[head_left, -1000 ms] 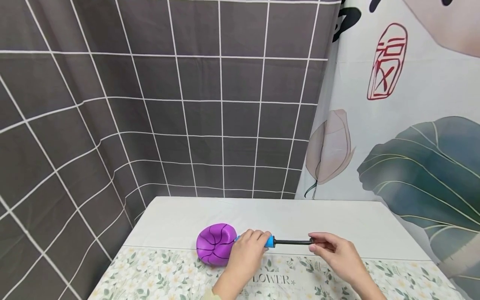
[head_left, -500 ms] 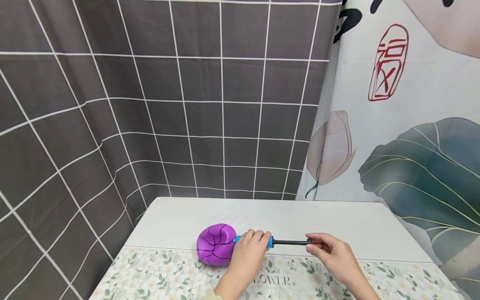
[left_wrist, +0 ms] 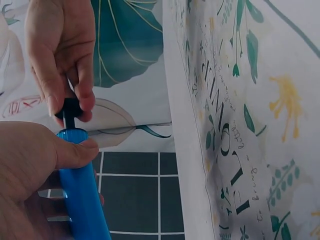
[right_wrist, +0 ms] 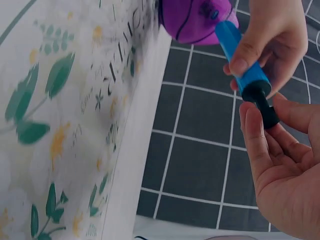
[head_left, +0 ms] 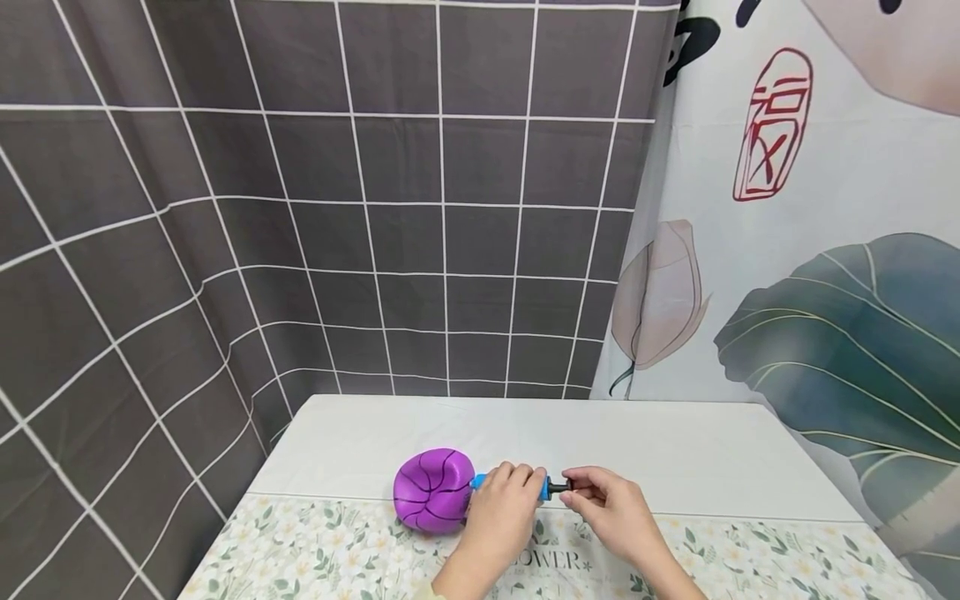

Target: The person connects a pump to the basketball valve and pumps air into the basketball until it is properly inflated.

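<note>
A blue hand pump lies crosswise in my hands, its nozzle end pointing left at a purple ball. The ball has black lines and looks partly deflated, with a dent in its upper side. My left hand grips the blue barrel, thumb laid along it in the right wrist view. With thumb and fingers my right hand pinches the black handle at the pump's right end. Only a short piece of the black rod shows between handle and barrel. The nozzle tip is right at the ball's side.
A white table carries a flowered cloth along its front. Behind it hangs a dark grey curtain with white grid lines. A pale curtain with leaf prints hangs at the right.
My right hand has moved left, pushing the black rod most of the way into the blue barrel. The left hand and the ball have stayed nearly where they were.
</note>
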Motion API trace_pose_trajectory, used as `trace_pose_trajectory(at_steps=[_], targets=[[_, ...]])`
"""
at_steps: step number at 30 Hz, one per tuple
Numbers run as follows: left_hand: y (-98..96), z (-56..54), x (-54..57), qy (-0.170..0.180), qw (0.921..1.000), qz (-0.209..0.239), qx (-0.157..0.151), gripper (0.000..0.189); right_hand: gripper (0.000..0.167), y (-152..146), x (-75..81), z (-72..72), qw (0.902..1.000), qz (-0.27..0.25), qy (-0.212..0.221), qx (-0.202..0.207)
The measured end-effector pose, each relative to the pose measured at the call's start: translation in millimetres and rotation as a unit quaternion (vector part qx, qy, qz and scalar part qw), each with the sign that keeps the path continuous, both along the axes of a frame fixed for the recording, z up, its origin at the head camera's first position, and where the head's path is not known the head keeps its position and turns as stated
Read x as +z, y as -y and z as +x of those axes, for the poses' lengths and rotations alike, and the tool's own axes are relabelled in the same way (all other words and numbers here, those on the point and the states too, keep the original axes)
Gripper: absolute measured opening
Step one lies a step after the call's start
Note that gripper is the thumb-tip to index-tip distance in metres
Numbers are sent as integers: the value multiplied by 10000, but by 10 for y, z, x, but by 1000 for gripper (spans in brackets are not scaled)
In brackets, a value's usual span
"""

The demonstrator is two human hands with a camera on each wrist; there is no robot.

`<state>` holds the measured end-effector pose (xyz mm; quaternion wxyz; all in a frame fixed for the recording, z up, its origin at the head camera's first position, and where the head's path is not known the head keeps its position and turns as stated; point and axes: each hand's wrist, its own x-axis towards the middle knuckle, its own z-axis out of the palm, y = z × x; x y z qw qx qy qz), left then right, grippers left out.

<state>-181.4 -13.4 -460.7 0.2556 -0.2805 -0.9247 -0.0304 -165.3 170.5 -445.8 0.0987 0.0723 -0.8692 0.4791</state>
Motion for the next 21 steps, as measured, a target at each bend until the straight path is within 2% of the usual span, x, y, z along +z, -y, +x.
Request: trace_pose_trajectory(at_steps=[7,12,21], targets=[[37,-7,7,-108,9996,220,-129,42,24,6,13,20,9999,-31,129,-35],[59,-16,12,-59,9990,397,-181,43,24,-52,64,34,9996,33,226,-170],[110,-38,-12,-112,9991,376,-130,42,28,-339,152,85,9978,162,490,-407]])
